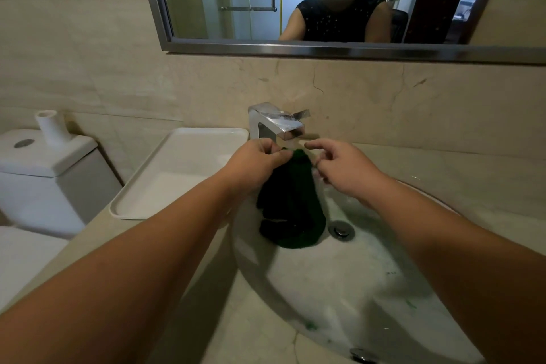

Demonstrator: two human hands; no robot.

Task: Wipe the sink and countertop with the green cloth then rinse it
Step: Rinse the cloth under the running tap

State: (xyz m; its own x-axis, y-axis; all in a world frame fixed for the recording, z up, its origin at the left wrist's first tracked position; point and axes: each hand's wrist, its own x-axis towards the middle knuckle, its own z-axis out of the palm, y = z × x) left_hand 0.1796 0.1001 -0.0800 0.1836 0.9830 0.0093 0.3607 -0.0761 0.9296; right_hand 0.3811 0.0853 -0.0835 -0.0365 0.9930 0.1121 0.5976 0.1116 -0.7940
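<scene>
The dark green cloth [291,204] hangs under the chrome faucet [276,122] and its lower end rests in the white sink bowl [339,284]. My left hand [254,162] pinches the cloth's top edge. To the cloth's right, my right hand [342,168] hovers with its fingers apart, close to the top of the cloth but not gripping it. The beige countertop [461,174] surrounds the sink. I cannot tell whether water runs from the faucet.
A white rectangular tray [177,174] lies on the counter left of the faucet. A toilet tank [41,174] stands at far left. The sink drain [341,229] sits beside the cloth. A mirror [325,0] hangs on the wall above.
</scene>
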